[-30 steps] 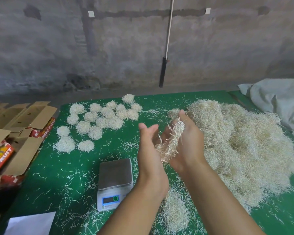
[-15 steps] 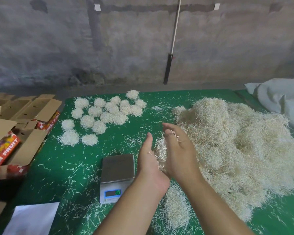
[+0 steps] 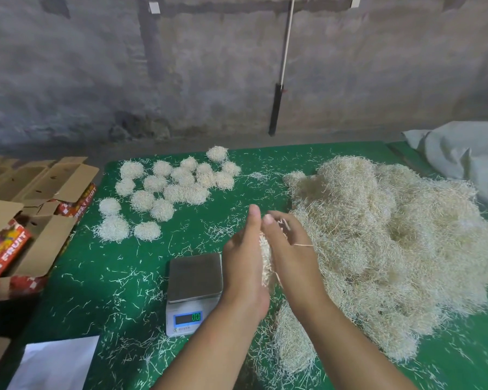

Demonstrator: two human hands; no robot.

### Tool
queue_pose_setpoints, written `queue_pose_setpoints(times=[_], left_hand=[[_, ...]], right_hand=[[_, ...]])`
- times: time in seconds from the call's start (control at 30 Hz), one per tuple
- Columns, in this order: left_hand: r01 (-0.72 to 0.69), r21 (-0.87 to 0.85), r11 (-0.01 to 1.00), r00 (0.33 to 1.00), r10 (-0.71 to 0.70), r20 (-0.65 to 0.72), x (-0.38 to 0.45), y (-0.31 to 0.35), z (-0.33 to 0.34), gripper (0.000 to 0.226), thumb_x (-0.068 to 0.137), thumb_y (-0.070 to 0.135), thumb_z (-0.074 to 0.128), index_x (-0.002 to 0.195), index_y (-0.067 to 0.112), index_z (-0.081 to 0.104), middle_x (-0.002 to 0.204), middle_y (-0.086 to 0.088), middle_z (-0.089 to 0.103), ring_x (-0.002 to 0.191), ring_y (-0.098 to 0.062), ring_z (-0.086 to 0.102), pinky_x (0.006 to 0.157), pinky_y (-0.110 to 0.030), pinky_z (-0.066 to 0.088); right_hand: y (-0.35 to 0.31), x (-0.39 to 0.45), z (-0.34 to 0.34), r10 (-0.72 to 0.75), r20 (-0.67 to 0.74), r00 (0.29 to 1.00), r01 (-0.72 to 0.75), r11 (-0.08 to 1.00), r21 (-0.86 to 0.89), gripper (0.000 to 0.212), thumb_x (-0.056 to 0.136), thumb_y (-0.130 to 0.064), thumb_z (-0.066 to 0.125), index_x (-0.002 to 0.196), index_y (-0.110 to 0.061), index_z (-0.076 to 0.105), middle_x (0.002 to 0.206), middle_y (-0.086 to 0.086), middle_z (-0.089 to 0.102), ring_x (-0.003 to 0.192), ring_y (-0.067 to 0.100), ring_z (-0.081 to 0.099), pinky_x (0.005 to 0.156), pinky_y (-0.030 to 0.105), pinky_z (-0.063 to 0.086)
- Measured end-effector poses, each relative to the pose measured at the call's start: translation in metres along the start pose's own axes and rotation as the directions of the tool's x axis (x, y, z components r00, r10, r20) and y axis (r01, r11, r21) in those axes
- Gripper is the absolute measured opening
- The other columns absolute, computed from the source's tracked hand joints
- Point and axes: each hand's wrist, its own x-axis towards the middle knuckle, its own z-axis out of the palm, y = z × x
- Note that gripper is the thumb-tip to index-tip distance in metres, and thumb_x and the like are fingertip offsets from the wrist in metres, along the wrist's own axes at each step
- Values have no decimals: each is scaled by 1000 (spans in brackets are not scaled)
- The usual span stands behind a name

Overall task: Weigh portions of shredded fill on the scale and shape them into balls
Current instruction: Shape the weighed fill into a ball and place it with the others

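While your flat left hand (image 3: pixel 247 266) and right hand (image 3: pixel 289 249) press a portion (image 3: pixel 265 257) between palms, you compact it beside the bare scale (image 3: pixel 195 274).

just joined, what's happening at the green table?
A person presses a small portion of pale shredded fill between the left hand and right hand, palms facing, just right of the small grey digital scale. The scale's platform is bare. About twenty finished pale fill balls sit on the green table at the far left; the big loose fill heap lies to the right.
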Motion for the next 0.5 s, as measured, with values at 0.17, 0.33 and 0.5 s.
queue_pose_setpoints(times=[0.17, 0.33, 0.5], left_hand=[[115, -27, 993, 993, -115, 4, 18, 2, -17, 24, 88, 49, 77, 101, 29, 76, 96, 3, 74, 79, -14, 69, 76, -33, 54], [-118, 143, 983, 992, 110, 66, 18, -9, -23, 17, 93, 28, 70, 82, 17, 76, 78, -8, 73, 65, -21, 69, 60, -32, 52], [-636, 757, 150, 651, 631, 422, 11, -38, -29, 18, 98, 42, 47, 105, 31, 60, 118, 15, 55, 112, -12, 52, 90, -31, 43]], right_hand=[[12, -4, -8, 270, 156, 950, -302, 920, 251, 60, 79, -91, 59, 121, -50, 71, 98, -33, 71, 97, -5, 62, 81, 28, 49], [15, -4, -5, 322, 391, 863, -493, 707, 507, 77, 95, -82, 49, 123, -16, 78, 122, 10, 76, 119, 23, 72, 103, 46, 50], [7, -9, 7, 333, 450, 829, -557, 568, 606, 54, 105, -64, 51, 104, -14, 69, 100, 6, 64, 97, 21, 65, 86, 37, 53]])
